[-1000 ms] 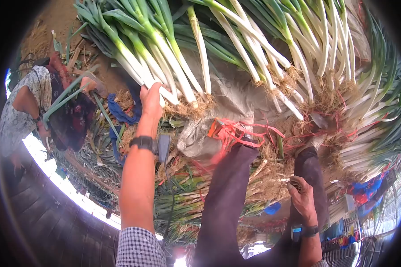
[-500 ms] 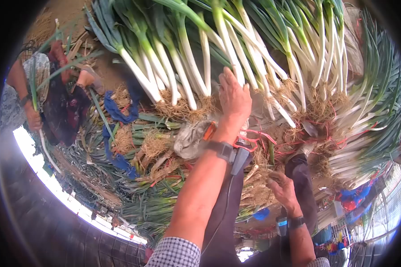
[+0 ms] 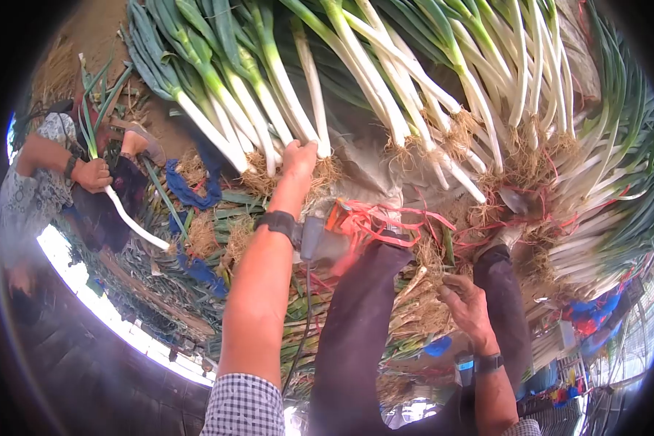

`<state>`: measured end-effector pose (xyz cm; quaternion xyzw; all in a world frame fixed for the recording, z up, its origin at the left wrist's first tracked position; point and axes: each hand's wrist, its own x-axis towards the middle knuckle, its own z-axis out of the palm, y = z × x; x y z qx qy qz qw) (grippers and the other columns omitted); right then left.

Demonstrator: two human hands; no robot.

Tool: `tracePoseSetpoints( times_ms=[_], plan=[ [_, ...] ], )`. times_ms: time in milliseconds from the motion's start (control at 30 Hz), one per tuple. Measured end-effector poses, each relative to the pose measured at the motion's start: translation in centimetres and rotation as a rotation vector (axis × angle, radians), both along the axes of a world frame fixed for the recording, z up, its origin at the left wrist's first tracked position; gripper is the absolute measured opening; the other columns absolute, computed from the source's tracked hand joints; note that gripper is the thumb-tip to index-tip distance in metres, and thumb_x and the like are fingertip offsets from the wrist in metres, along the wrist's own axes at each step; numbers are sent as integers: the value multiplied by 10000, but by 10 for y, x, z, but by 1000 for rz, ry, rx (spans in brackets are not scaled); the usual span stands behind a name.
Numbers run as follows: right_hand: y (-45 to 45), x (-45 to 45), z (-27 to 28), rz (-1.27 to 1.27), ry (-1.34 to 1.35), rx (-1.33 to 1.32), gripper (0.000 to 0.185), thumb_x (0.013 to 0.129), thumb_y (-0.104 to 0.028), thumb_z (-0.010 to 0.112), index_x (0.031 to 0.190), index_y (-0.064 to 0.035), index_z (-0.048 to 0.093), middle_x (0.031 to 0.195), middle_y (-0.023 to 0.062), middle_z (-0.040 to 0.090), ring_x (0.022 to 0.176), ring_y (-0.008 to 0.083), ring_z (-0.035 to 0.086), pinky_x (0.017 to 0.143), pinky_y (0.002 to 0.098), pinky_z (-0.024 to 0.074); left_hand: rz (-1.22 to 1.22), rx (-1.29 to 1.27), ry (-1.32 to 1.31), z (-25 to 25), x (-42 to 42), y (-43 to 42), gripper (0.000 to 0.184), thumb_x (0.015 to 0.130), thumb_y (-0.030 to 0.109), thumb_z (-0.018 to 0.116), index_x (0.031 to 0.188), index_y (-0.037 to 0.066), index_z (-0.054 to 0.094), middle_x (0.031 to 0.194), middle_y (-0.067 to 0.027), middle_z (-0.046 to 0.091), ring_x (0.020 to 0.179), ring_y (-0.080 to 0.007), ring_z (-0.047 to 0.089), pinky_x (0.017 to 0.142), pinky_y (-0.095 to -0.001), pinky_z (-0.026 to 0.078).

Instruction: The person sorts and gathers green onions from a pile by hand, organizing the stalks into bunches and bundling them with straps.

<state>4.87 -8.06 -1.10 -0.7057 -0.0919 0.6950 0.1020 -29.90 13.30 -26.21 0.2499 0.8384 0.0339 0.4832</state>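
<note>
Green-topped leeks with white stems lie side by side, roots toward me. My left hand (image 3: pixel 299 158) is closed on the lower white stem of a leek (image 3: pixel 283 94) in the left pile, just above its roots. More leeks (image 3: pixel 414 80) lie to the right of that hand, some crossing each other. My right hand (image 3: pixel 466 305) hangs over my right leg, fingers curled and apart, with nothing seen in it. Red plastic strips (image 3: pixel 374 221) lie over my left knee.
At the left a co-worker's hand (image 3: pixel 92 175) holds a single leek (image 3: pixel 134 221). Bundled leeks (image 3: pixel 596 232) tied with red strips are stacked at the right. A blue cloth (image 3: pixel 189 190) and loose roots lie on the ground at the left.
My left hand moved from the left pile to a leek in the middle, then back left onto another stem. One more leek now lies in the middle. The co-worker's leek has moved.
</note>
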Motion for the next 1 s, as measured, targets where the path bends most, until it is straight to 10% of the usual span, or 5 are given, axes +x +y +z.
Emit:
tracePoseSetpoints(
  times_ms=[533,733,1000],
  plan=[
    [15,14,-9,-57,87,-32,314,967,-123,665,1195,84,606,1027,155,708,904,188,693,805,307,555,331,169,-486,61,-22,2,377,783,51,687,1120,-37,541,913,-114,644,784,-219,639,683,-345,530],
    [6,6,-24,-67,103,-37,350,967,-147,653,1204,104,595,1032,160,698,914,200,688,835,342,576,-179,289,107,160,63,9,446,822,177,715,1138,-39,484,968,-131,656,833,-244,654,783,-382,538],
    [160,-51,-54,106,311,358,648,969,-410,581,1351,109,513,1279,191,605,1184,233,578,1023,354,440,-240,275,-115,184,141,-49,542,804,219,742,1161,-46,431,963,-262,641,890,-430,662,810,-468,531]
  ],
)
